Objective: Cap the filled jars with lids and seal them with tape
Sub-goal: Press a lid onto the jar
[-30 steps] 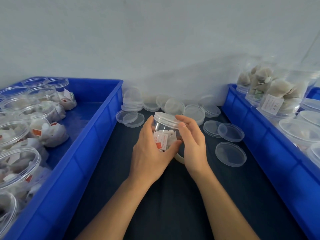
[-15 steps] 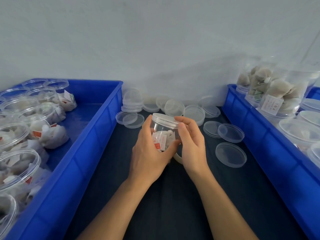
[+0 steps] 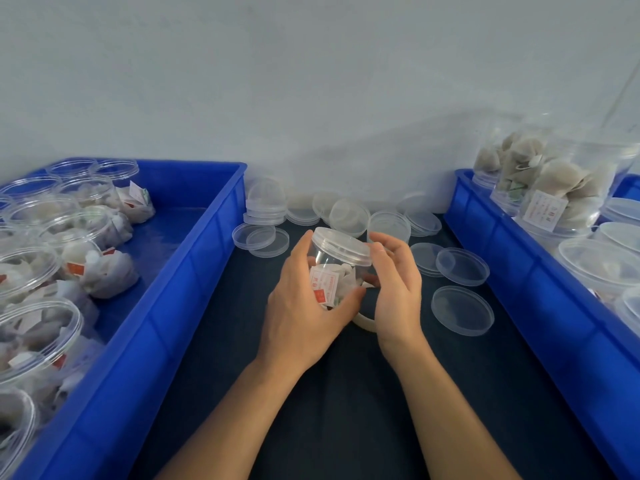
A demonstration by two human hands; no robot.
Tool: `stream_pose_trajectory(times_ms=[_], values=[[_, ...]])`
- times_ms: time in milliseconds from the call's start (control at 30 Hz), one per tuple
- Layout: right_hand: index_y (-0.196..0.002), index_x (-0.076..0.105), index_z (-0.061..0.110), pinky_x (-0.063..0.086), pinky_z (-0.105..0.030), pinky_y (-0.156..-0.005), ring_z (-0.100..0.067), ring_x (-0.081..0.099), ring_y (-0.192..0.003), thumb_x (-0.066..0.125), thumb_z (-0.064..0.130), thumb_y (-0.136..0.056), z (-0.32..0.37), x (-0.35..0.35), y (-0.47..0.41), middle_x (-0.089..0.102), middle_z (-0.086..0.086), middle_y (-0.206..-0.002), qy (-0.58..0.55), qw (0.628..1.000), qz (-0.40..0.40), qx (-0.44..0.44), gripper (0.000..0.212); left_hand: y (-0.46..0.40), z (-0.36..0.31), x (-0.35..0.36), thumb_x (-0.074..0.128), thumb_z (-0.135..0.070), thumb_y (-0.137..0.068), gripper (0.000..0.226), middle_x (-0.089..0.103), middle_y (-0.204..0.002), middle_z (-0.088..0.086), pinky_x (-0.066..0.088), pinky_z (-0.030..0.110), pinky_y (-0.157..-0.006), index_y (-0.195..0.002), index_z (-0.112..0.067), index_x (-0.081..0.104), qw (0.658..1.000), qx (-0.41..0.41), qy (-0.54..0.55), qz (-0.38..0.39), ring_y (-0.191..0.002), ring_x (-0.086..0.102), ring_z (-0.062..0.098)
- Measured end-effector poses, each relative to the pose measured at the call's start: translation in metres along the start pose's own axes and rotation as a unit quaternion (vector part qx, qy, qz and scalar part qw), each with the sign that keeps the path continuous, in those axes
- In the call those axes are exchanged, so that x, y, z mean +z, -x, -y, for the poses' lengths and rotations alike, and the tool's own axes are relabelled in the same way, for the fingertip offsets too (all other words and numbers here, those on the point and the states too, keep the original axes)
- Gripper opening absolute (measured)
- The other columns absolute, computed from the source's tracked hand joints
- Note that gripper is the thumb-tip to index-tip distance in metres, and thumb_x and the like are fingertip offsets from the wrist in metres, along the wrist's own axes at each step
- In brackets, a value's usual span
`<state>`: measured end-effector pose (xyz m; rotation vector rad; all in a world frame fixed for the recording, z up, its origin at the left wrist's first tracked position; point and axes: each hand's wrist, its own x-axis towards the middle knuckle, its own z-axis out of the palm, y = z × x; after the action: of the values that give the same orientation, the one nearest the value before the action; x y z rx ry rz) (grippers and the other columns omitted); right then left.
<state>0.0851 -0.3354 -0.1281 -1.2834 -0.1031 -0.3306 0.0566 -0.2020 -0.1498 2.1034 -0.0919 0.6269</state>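
Observation:
A clear plastic jar (image 3: 332,271) filled with tea bags is held above the dark table, tilted to the left, with a clear lid (image 3: 341,245) on top. My left hand (image 3: 304,306) grips the jar's body from the left and below. My right hand (image 3: 394,282) curls round the jar's right side, fingertips at the lid's rim. A pale roll of tape (image 3: 363,322) lies on the table under the jar, mostly hidden by my hands.
A blue bin (image 3: 173,306) on the left holds several open filled jars. Another blue bin (image 3: 519,271) on the right holds lidded jars. Several loose clear lids (image 3: 462,310) lie along the wall and to the right of my hands.
The jar has tilted a little more and my right hand has slid from over the lid to the jar's right side. My left hand keeps its grip.

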Motion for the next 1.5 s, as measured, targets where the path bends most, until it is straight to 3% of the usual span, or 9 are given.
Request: stream_pose_trajectory(times_ms=[167, 267, 400, 667, 833, 967, 1133, 1267, 1500], values=[[-0.136, 0.063, 0.020, 0.061, -0.027, -0.077, -0.019, 0.076, -0.104, 0.066, 0.029, -0.095, 0.0034, 0.0003, 0.0036, 0.077, 0.002, -0.115, -0.042, 0.993, 0.106, 0.031, 0.043, -0.0011, 0.0004, 0.0018, 0.077, -0.074, -0.077, 0.098, 0.055, -0.143, -0.029, 0.061, 0.034, -0.096, -0.158, -0.053, 0.026, 1.000, 0.001, -0.006, 0.000, -0.126, 0.057, -0.010], [-0.124, 0.069, 0.027, 0.062, -0.033, -0.059, -0.020, 0.078, -0.089, 0.077, 0.028, -0.094, 0.0026, 0.0058, 0.0064, 0.078, 0.001, -0.109, 0.000, 0.995, 0.090, 0.032, 0.032, -0.0012, 0.0008, 0.0009, 0.074, -0.076, -0.076, 0.099, 0.054, -0.141, -0.031, 0.059, 0.026, -0.092, -0.158, -0.055, 0.024, 1.000, -0.008, -0.007, -0.001, -0.122, 0.053, -0.019], [-0.116, 0.070, 0.029, 0.059, -0.028, -0.056, -0.017, 0.078, -0.081, 0.083, 0.028, -0.090, 0.0021, 0.0048, 0.0055, 0.077, 0.007, -0.105, 0.019, 0.997, 0.073, 0.025, 0.028, -0.0012, 0.0005, 0.0000, 0.076, -0.074, -0.075, 0.098, 0.056, -0.139, -0.031, 0.061, 0.029, -0.092, -0.157, -0.056, 0.025, 1.000, -0.012, 0.000, 0.002, -0.122, 0.055, -0.017], [-0.120, 0.070, 0.023, 0.062, -0.041, -0.082, -0.024, 0.077, -0.100, 0.078, 0.029, -0.092, 0.0049, 0.0025, 0.0034, 0.079, -0.004, -0.108, 0.011, 0.995, 0.089, 0.037, 0.030, -0.0006, -0.0013, 0.0014, 0.078, -0.071, -0.078, 0.100, 0.056, -0.144, -0.025, 0.061, 0.035, -0.096, -0.161, -0.050, 0.026, 1.000, -0.009, -0.009, -0.002, -0.127, 0.058, -0.006], [-0.112, 0.072, 0.025, 0.061, -0.032, -0.077, -0.016, 0.077, -0.094, 0.080, 0.038, -0.085, 0.0051, 0.0060, 0.0052, 0.080, 0.002, -0.100, 0.048, 0.997, 0.058, 0.016, 0.031, 0.0028, -0.0033, 0.0027, 0.075, -0.074, -0.074, 0.110, 0.050, -0.153, -0.021, 0.053, 0.025, -0.099, -0.165, -0.047, 0.018, 1.000, -0.009, -0.028, -0.009, -0.135, 0.052, -0.004], [-0.112, 0.070, 0.025, 0.059, -0.032, -0.072, -0.017, 0.077, -0.091, 0.078, 0.040, -0.085, 0.0059, 0.0028, 0.0060, 0.080, 0.001, -0.099, 0.035, 0.997, 0.072, 0.019, 0.032, 0.0021, -0.0051, 0.0007, 0.080, -0.069, -0.078, 0.105, 0.053, -0.148, -0.022, 0.056, 0.030, -0.099, -0.163, -0.049, 0.021, 1.000, -0.009, -0.024, -0.010, -0.133, 0.054, -0.004], [-0.114, 0.066, 0.019, 0.062, -0.030, -0.074, -0.023, 0.078, -0.095, 0.080, 0.033, -0.086, 0.0062, 0.0027, 0.0061, 0.080, -0.004, -0.105, 0.009, 0.996, 0.086, 0.016, 0.035, 0.0016, -0.0036, -0.0008, 0.080, -0.070, -0.078, 0.108, 0.049, -0.148, -0.027, 0.043, 0.009, -0.090, -0.163, -0.048, 0.016, 1.000, -0.003, -0.029, 0.002, -0.130, 0.049, -0.013], [-0.111, 0.067, 0.022, 0.063, -0.042, -0.079, -0.025, 0.078, -0.096, 0.083, 0.045, -0.079, 0.0024, 0.0069, 0.0050, 0.080, -0.005, -0.102, 0.027, 0.997, 0.069, 0.005, 0.042, 0.0043, -0.0026, 0.0025, 0.079, -0.066, -0.081, 0.108, 0.049, -0.151, -0.020, 0.052, 0.024, -0.099, -0.165, -0.045, 0.014, 0.999, -0.005, -0.031, -0.012, -0.135, 0.051, -0.003], [-0.104, 0.068, 0.039, 0.061, -0.038, -0.076, -0.013, 0.076, -0.095, 0.078, 0.059, -0.079, -0.0001, 0.0032, 0.0042, 0.079, 0.010, -0.100, 0.121, 0.991, 0.056, -0.029, 0.033, 0.0056, -0.0057, 0.0089, 0.072, -0.070, -0.082, 0.109, 0.037, -0.154, -0.018, 0.046, 0.025, -0.099, -0.165, -0.041, 0.008, 0.997, 0.000, -0.068, -0.041, -0.141, 0.043, 0.003]])
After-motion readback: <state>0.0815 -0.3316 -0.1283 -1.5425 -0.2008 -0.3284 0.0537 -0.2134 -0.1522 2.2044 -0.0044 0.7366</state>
